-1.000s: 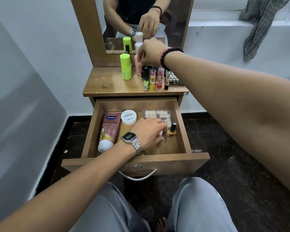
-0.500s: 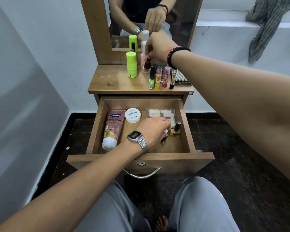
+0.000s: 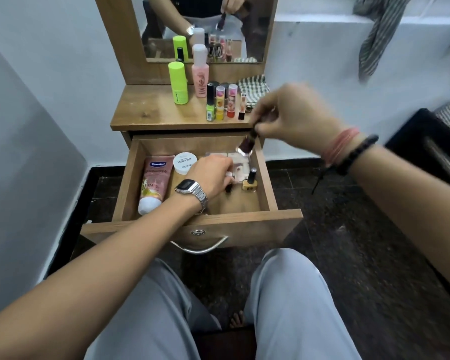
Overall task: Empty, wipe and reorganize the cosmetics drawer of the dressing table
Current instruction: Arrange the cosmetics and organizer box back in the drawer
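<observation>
My right hand [image 3: 294,118] pinches a dark nail-polish bottle [image 3: 245,147] above the open drawer [image 3: 265,178] — my left hand [image 3: 211,175], centre frame, grips a small dark bottle [image 3: 228,188] inside.

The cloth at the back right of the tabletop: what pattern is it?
The cloth has a dark-and-white check pattern, seen in the head view.
</observation>
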